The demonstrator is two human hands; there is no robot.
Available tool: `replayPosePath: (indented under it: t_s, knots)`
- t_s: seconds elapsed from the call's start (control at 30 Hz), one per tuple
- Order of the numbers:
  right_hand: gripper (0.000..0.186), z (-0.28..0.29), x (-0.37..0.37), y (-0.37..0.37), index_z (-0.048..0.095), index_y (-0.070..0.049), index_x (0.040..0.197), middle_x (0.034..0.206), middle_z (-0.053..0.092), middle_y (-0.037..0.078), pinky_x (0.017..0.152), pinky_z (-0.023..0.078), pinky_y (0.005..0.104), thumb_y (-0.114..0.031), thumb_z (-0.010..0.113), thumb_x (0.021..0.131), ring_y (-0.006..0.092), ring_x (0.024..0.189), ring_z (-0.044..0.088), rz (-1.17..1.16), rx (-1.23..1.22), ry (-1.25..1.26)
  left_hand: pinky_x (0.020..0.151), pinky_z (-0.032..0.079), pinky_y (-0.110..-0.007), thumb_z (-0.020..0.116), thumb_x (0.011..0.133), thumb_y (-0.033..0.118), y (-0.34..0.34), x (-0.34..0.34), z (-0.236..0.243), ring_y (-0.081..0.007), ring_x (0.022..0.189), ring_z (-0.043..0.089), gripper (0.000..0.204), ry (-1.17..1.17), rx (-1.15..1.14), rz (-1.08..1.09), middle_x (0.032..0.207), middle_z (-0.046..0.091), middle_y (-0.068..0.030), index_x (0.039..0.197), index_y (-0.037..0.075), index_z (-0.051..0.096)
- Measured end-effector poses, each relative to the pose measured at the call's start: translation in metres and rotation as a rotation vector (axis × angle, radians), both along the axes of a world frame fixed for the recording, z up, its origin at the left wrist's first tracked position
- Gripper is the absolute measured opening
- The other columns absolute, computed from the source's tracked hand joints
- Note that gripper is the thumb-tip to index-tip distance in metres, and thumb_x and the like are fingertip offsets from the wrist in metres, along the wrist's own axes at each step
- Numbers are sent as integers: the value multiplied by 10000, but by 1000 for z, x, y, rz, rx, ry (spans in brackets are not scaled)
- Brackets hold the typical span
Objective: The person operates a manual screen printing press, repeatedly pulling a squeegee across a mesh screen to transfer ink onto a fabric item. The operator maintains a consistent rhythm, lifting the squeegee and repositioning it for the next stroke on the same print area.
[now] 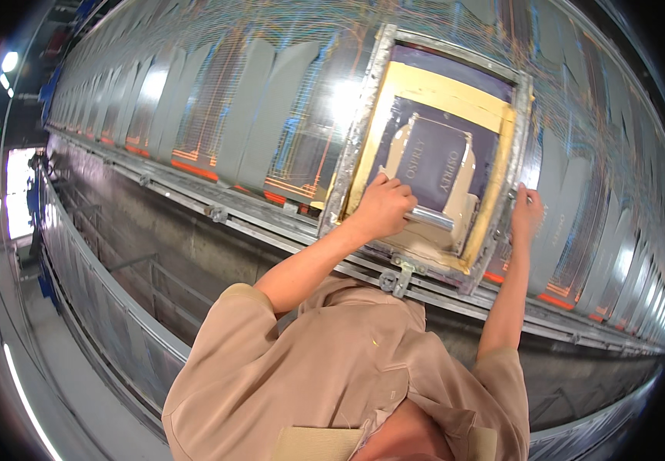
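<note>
A metal-framed printing screen (363, 115) with yellow taped borders and a dark purple mesh lies on a long table. My left hand (382, 206) is closed around a squeegee with a silvery handle (431, 219), at the near part of the mesh. My right hand (527, 211) grips the frame's right edge. Under the screen, a grey fabric piece shows through the mesh.
Several grey fabric pieces (259, 100) lie in a row along the long shiny table, to both sides of the screen. A metal rail (217, 211) with clamps runs along the table's near edge. A lower shelf (109, 307) and an aisle floor (56, 369) lie at the left.
</note>
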State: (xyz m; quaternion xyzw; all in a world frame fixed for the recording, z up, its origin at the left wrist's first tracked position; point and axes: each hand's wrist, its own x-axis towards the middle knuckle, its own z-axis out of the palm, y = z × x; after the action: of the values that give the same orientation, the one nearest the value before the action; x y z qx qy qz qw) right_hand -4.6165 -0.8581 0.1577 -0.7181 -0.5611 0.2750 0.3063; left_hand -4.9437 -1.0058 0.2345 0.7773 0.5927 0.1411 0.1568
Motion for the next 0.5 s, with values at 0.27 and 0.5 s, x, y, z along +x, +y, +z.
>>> replayPosePath:
  t_s: [0.27, 0.5]
  knots:
    - [298, 25, -136, -26, 703, -32, 924, 847, 680, 98, 792, 483, 373, -322, 678, 991, 218, 830, 613, 17, 92, 144, 884, 450, -417, 780, 640, 106, -26, -115, 23, -256, 987, 655, 298, 100, 4, 73, 979, 694, -23, 932, 128, 725]
    - [236, 3, -364, -64, 700, -52, 945, 890, 731, 198, 770, 530, 458, -287, 712, 938, 410, 853, 704, -3, 175, 289, 858, 472, -424, 867, 658, 123, -62, -333, 29, -271, 949, 673, 293, 29, 26, 59, 932, 714, -24, 923, 135, 743]
